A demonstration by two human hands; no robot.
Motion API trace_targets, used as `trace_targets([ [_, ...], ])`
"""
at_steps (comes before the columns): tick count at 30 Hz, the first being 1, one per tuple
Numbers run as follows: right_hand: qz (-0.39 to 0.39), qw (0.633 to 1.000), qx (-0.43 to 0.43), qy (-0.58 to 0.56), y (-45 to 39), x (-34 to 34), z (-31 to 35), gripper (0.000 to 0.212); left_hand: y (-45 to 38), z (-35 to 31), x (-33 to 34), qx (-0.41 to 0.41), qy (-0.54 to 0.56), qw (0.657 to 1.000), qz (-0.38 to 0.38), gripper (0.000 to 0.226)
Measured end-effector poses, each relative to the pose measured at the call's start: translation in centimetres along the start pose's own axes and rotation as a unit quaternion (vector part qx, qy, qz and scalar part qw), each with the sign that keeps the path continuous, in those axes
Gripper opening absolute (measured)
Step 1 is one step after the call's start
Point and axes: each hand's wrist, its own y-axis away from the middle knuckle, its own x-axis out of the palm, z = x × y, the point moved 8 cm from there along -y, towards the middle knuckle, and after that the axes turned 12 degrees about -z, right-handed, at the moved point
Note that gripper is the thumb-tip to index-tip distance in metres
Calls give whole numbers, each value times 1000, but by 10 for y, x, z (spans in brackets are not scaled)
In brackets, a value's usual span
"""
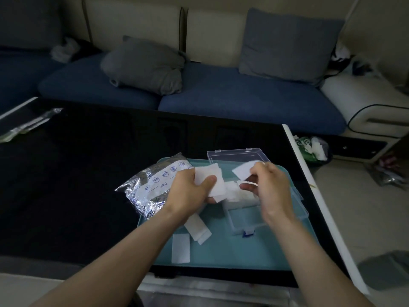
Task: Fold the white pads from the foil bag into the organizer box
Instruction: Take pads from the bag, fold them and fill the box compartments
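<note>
**Pad folding under way above the organizer box: notes on clean execution**

Landmark for all positions: the clear plastic organizer box, standing lid-open on the teal rectangular tray, which rests on the black glossy desk.

Observed. The left hand holds a white square fabric pad just left of the box, thumb pressed on its face and fingers curled beneath. The right hand is above the box's far compartment, fingers pinched on a second white pad that angles upward. Motion blur hides the exact fingertip contact on the right. Several white folded pads already lie in the box's far section; the near section appears empty. Two loose white pads and a flat one lie on the tray, left of and nearer than the box. The crumpled silver foil bag lies well left of the box, partly on the tray.

Judgement. The step in hand appears to be folding a pad before placement. Recommended: deal with one pad at a time, match edges before creasing, press the fold flat with the thumb, then lower it beside the stored pads without disturbing them. Holding two pads at once risks an uneven fold.
</note>
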Motion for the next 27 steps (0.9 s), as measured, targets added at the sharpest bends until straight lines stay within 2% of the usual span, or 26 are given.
trace_targets([
  [2, 65, 995, 53, -52, 2, 4, 4, 16, 0, -1, 1, 6, -21, 1000, 14, 15],
  [3, 111, 992, 58, -34, 5, 9, 6, 17, 1, -1, 1, 12, -29, 999, 21, 15],
  [6, 186, 977, -22, 106, 15, 12, 10, 14, 5, -2, 6, 12, -26, 998, 51, 11],
  [10, 146, 969, -90, 176, 14, 10, 7, 16, 10, -3, 15, -5, 24, 996, 87, 21],
  [14, 78, 968, -118, 206, 4, 6, 3, 23, 17, -5, 33, -87, 185, 964, 172, 30],
  [17, 126, 962, -117, 212, 4, 13, 0, 24, 21, -8, 37, -110, 226, 943, 219, 30],
  [19, 143, 963, -133, 187, 7, 16, 4, 22, 18, -7, 35, -122, 233, 941, 214, 32],
  [22, 99, 983, -111, 110, 3, 7, 10, 17, 12, 0, 29, -165, 261, 939, 153, 32],
  [24, 100, 991, -58, 67, 2, 3, 10, 19, 9, 2, 25, -172, 259, 943, 123, 30],
  [27, 132, 988, 45, -64, 6, 4, 8, 31, 7, 3, 20, -136, 195, 965, 110, 28],
])
